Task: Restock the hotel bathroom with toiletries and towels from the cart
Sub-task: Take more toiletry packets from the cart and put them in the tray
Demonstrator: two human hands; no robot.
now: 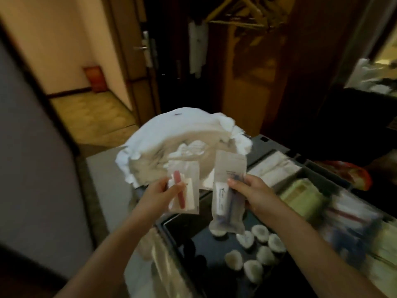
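My left hand (158, 193) pinches a clear packet with a red toothbrush (184, 187) inside. My right hand (255, 191) grips a second clear packet holding a blue toothbrush and a small tube (228, 197). Both packets hang upright above the dark cart tray (193, 235). Just behind them, white crumpled linen fills a large bag (182, 145) at the cart's far end. The picture is blurred by motion.
Several small white round items (261, 254) lie in the tray below my right hand. Green boxes (303, 198) and stacked packets (352, 220) fill compartments to the right. A grey wall edge (43, 168) stands at left, with a corridor floor (90, 117) and wooden doors beyond.
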